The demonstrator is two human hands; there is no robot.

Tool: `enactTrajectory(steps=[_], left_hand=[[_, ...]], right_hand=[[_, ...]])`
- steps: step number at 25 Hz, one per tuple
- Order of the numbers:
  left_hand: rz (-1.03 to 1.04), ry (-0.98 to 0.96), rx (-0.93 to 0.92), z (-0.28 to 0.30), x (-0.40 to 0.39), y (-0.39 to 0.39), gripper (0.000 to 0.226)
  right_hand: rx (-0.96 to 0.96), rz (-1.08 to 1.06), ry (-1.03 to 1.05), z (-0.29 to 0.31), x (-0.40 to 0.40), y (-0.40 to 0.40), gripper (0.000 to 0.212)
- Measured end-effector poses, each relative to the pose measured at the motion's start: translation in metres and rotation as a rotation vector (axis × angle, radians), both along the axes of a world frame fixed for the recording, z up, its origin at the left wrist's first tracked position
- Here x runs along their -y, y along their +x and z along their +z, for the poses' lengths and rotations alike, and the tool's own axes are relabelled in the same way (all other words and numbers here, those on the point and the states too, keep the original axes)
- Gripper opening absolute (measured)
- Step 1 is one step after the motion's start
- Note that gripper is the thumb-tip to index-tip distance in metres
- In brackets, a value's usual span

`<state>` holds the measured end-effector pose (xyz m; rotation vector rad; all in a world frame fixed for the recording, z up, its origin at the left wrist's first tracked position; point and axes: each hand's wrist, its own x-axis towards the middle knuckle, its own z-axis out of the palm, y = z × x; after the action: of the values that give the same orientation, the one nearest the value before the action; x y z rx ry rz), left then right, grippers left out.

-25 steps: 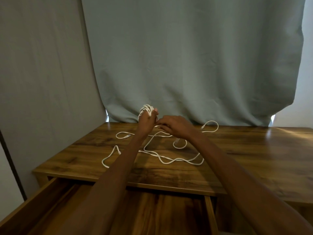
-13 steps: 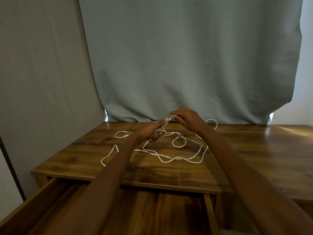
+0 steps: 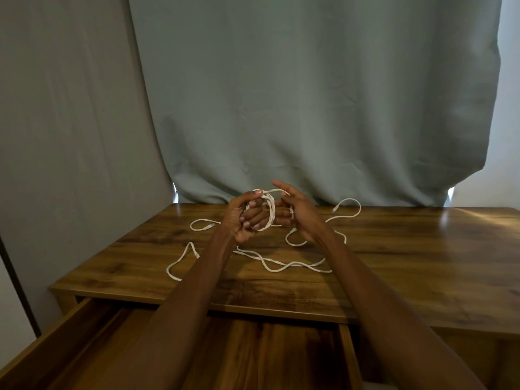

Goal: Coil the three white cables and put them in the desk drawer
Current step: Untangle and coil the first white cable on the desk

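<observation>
My left hand [image 3: 244, 218] grips a coiled white cable [image 3: 266, 212], held up above the desk with its loops wound round the fingers. My right hand [image 3: 299, 209] is just right of the coil and pinches the cable's free end, which runs across the top of the coil. Loose white cables [image 3: 284, 266] lie spread over the wooden desk top [image 3: 394, 263] below and around both hands, with plug ends at the left [image 3: 197, 253] and back right [image 3: 334, 210]. The desk drawer [image 3: 92, 327] stands pulled out at the front left, nothing visible inside it.
A grey-green curtain [image 3: 309, 108] hangs right behind the desk's back edge. A grey wall [image 3: 70, 136] runs along the left side. The drawer's right wall [image 3: 350, 358] sits under my right forearm.
Both hands rose from near the desk surface. The left hand turned so the coil stands upright, and the right hand drew the free end over the coil's top.
</observation>
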<state>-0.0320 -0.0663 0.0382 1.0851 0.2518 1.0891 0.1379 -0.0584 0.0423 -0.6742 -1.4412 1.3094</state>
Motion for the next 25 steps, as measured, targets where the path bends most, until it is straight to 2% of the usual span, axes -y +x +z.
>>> enactTrajectory(steps=[3, 6, 9, 13, 15, 18, 21, 25], left_hand=[[0.062, -0.009, -0.002, 0.0, -0.001, -0.003, 0.038], [0.099, -0.039, 0.014, -0.002, 0.001, -0.006, 0.04], [0.105, -0.035, 0.01, -0.004, 0.003, -0.005, 0.039], [0.257, -0.036, -0.083, -0.002, 0.004, 0.004, 0.042], [0.374, -0.012, -0.133, -0.005, 0.002, 0.006, 0.037], [0.479, 0.003, -0.128, -0.009, -0.003, 0.006, 0.017], [0.542, 0.076, -0.243, -0.012, -0.007, 0.006, 0.051], [0.541, 0.133, -0.317, -0.005, 0.0, 0.012, 0.056]], right_hand=[[0.147, -0.067, 0.137, -0.002, -0.001, -0.006, 0.029], [0.325, -0.094, 0.247, 0.001, -0.002, -0.006, 0.046], [0.368, -0.048, 0.317, 0.004, -0.002, -0.002, 0.052], [0.396, -0.153, 0.468, 0.004, -0.006, -0.001, 0.042], [0.427, -0.213, 0.526, 0.002, -0.008, 0.001, 0.038], [0.531, -0.341, 0.632, 0.004, -0.008, 0.002, 0.04], [0.606, -0.419, 0.672, 0.006, -0.011, 0.005, 0.041], [0.575, -0.417, 0.731, 0.001, -0.012, 0.008, 0.036]])
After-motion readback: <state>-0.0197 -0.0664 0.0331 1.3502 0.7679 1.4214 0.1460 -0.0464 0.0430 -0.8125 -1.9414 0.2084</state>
